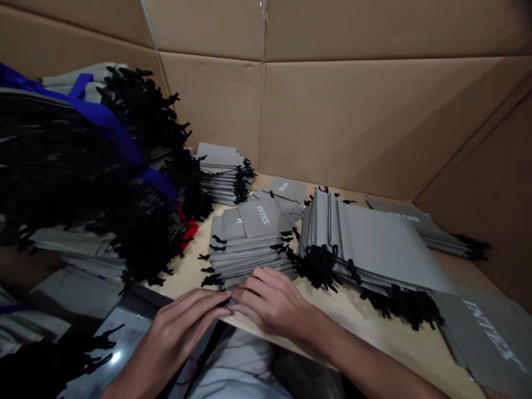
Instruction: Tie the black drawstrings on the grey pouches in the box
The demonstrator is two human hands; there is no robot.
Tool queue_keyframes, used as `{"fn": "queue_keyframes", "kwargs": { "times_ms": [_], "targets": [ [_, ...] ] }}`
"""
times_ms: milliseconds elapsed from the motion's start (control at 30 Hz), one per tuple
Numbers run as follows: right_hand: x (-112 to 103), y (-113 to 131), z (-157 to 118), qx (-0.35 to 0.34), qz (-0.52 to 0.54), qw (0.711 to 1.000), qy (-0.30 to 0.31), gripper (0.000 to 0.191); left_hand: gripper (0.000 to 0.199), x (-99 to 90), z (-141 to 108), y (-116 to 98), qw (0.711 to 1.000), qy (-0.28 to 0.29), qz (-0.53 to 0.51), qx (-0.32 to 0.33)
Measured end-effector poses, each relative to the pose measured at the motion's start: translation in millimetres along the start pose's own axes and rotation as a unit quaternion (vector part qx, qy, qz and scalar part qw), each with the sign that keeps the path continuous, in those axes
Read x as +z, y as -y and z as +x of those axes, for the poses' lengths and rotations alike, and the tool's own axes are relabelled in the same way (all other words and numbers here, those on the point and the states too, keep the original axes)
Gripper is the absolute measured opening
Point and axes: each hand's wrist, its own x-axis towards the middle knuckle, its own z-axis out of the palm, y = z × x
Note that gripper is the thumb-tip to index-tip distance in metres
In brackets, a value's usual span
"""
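My left hand (183, 321) and my right hand (270, 302) meet at the near edge of the wooden table (353, 321). Both have their fingers closed, tips together, around something small and dark that is mostly hidden. Just beyond them lies a fanned pile of grey drawstring pouches (245, 252) with black cord ends, and my right hand overlaps its front edge. A grey pouch (266, 216) printed INTEX rests on top of that pile. Right of my right hand is a thick stack of grey pouches (374, 238), its black cords hanging toward me.
Blue-strapped bundles of pouches with black cords (137, 122) rise high on the left. A neat pouch stack (218, 172) stands behind. More INTEX pouches (486, 338) lie at the right. Tall cardboard walls (353, 116) enclose the back and sides.
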Motion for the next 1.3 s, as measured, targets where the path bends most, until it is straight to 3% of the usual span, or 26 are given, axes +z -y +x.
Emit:
{"fn": "queue_keyframes", "kwargs": {
  "times_ms": [167,267,367,600,867,1067,1300],
  "targets": [
    [-1,0,1,-0.009,-0.004,1.0,0.006,0.022,0.045,-8.5,-1,-2,0.998,-0.028,0.047,0.023],
    [-1,-1,2,-0.015,0.004,1.0,0.005,0.026,0.047,-8.5,1,-5,0.999,-0.009,0.038,0.012],
    [-2,-1,2,-0.02,-0.002,1.0,0.004,0.028,0.039,-5.6,5,-6,1.0,0.004,0.017,-0.008],
    [-1,-3,3,-0.046,-0.019,0.999,-0.01,0.017,0.031,-0.3,10,-6,0.999,-0.028,-0.002,-0.034],
    [0,-3,5,-0.072,-0.048,0.996,-0.014,0.017,0.025,-1.6,19,-26,0.998,-0.057,-0.034,-0.015],
    [2,-3,7,-0.085,-0.036,0.996,-0.002,0.018,0.012,-8.5,26,-38,0.995,-0.058,-0.059,-0.052],
    [2,-2,7,-0.105,-0.031,0.994,0.013,0.008,0.008,-10.0,29,-42,0.991,-0.063,-0.074,-0.093]
  ]
}}
